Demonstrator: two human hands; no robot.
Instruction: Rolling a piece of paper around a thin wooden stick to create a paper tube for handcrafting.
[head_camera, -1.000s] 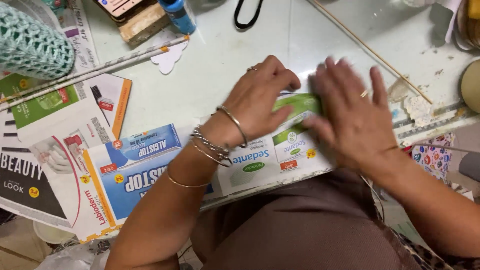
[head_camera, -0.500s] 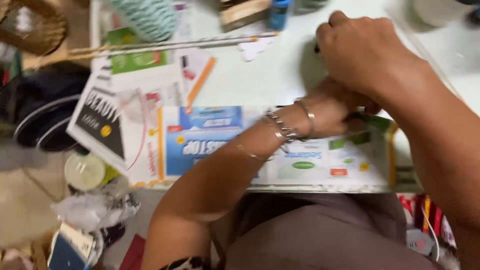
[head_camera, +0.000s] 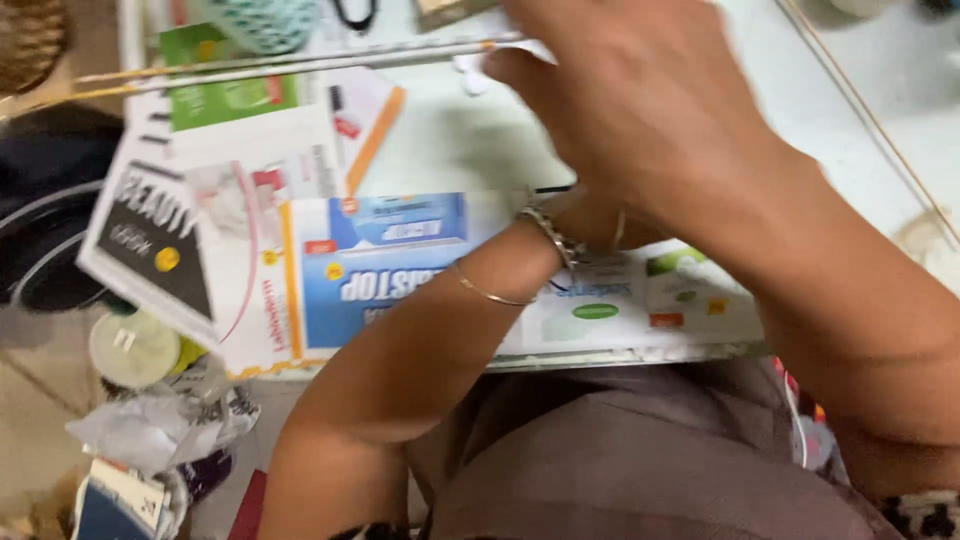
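Over a cluttered white table (head_camera: 450, 150), the right hand (head_camera: 650, 110) hovers blurred, fingers bent, its grip impossible to tell. Beneath it the left hand (head_camera: 600, 225) is mostly hidden, bangles at the wrist; whether it holds anything cannot be told. Printed leaflets (head_camera: 380, 265) lie flat along the table's near edge, under both forearms.

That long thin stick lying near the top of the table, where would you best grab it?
Probably mid-length, pinching from above. The long thin stick lies flat and nearly level along the table, its middle bare, while the right hand blurs its right end.
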